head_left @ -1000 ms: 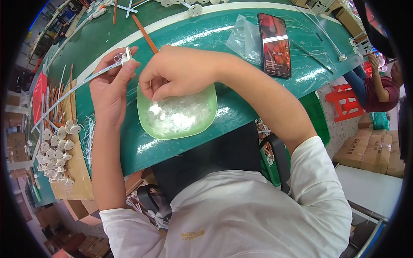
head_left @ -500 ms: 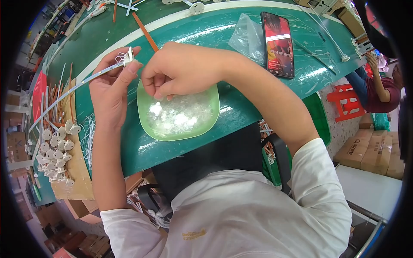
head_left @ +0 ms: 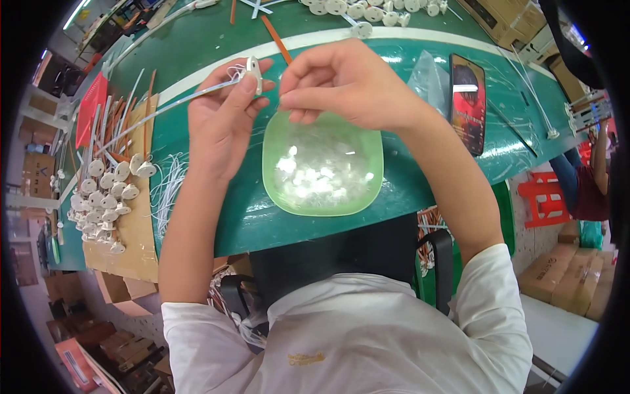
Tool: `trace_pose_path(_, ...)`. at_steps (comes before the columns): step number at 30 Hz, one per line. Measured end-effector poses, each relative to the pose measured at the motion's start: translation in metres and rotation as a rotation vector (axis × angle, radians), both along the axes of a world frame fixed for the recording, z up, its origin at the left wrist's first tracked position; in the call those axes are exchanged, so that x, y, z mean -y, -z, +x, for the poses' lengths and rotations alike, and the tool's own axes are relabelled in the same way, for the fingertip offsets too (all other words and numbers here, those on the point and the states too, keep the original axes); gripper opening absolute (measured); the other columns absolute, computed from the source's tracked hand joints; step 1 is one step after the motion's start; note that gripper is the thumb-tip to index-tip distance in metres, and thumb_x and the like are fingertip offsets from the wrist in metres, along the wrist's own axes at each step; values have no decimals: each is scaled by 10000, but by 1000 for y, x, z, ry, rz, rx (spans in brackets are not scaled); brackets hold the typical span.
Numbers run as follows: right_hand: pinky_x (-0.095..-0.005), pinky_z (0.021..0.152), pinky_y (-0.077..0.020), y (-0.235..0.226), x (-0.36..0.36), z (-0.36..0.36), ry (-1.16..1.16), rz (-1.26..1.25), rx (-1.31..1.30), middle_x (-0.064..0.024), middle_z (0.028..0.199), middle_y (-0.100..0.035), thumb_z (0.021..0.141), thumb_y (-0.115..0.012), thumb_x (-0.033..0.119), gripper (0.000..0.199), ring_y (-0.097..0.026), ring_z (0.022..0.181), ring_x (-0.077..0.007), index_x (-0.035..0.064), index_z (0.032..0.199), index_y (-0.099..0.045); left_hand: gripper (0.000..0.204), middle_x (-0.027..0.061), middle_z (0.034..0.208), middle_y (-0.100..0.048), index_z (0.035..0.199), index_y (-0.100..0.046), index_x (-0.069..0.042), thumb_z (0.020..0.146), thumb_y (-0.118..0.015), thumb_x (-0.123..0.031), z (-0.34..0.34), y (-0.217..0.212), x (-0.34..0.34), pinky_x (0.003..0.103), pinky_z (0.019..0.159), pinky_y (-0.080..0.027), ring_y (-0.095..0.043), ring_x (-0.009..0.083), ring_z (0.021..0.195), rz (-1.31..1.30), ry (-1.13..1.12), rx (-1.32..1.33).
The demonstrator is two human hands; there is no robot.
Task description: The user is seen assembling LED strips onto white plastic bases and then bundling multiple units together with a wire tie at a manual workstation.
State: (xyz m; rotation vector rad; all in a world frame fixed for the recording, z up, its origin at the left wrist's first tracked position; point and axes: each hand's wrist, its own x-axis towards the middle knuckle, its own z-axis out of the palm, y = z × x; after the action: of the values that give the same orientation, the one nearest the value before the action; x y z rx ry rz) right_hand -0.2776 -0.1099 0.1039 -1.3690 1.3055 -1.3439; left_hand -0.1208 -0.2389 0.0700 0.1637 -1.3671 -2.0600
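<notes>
Head view: my left hand, upper centre-left of the frame, has its grip clamped on a small white fitting at the end of a long white cable that runs off toward the upper left. My right hand, just beside it at upper centre, hangs over the far rim of the green bowl, fingers pinched together; I cannot tell whether a part sits between them.

The bowl lies at frame centre on the green surface and holds a heap of small clear pieces. At the left, finished white fittings lie in rows on a cardboard sheet, with loose white wires beside them. A dark phone lies at the upper right, next to a clear plastic bag.

By my reading, the step in hand is fitting a small piece to the cable end. The next move would call for bringing both hands together and lining the piece up squarely with the fitting.
</notes>
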Motion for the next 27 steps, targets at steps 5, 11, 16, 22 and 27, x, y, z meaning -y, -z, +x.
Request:
trace_pose_path(5,-244,640,-532,-1,3,7,80,-61,140,-70,848,-691,861,-664,74,120,-654,730,-124,-28,923,-661,332,165,1216,-581,1193,-539,10,895,-641,-92,3,0,-1,328,932,-490,-615,219,1026,131,86,-106)
trace_pose_path(11,-228,618,-502,11,12,13,310,-318,-53,-44,858,-688,829,-702,57,103,-604,703,-85,-13,905,-704,367,120,1170,-602,1214,-528,20,871,-651,-27,-3,3,-4,302,956,-482,-597,182,1050,158,128,-159)
trace_pose_path(16,-224,644,-500,14,12,20,347,-236,71,-56,885,-685,833,-703,44,120,-604,761,-76,-26,931,-695,430,97,1168,-600,1245,-511,32,844,-666,17,-3,2,-6,280,965,-463,-585,155,1058,159,133,-176)
trace_pose_path(22,-239,691,-513,16,10,30,376,-272,117,-58,895,-684,846,-689,34,114,-615,808,-90,-34,938,-688,473,96,1171,-602,1269,-508,29,830,-682,20,-1,4,-9,279,961,-461,-585,156,1063,164,110,-180)
trace_pose_path(27,-255,740,-520,19,6,26,396,-431,-188,-93,903,-696,820,-690,15,111,-654,836,-145,-14,926,-705,482,115,1203,-596,1258,-519,29,807,-690,26,-1,6,-6,300,965,-460,-586,178,1083,140,98,-136)
